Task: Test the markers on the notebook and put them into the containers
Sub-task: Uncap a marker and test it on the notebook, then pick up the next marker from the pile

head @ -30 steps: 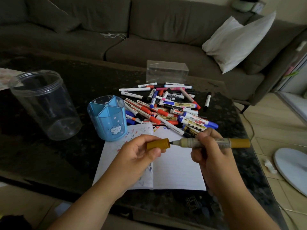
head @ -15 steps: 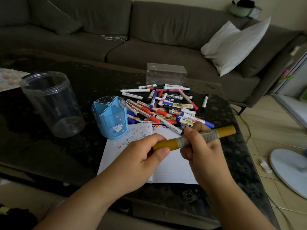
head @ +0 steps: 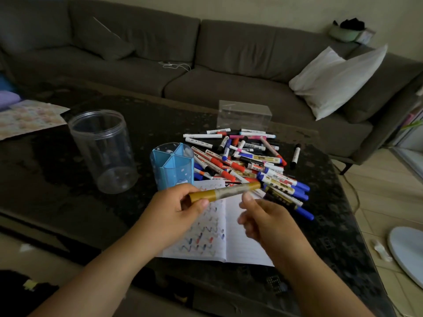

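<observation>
Crowding the dark counter (head: 142,124) behind the lined notebook (head: 242,236), loose markers (head: 247,161) are lying; left hand (head: 174,213) is gripping a capped gold marker (head: 225,192), right hand (head: 265,223) hanging released.

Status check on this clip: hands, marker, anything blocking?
Left hand grips capped gold marker. Right hand empty, fingers loosely curled. Blue pen holder and clear jar unobstructed.

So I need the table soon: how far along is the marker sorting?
Early days. Done: the notebook carries rows of test squiggles. In hand: the left hand grips a capped gold marker; the right hand holds nothing. Left: the clear jar looks empty, no markers show above the blue holder, and the marker pile is big.
</observation>
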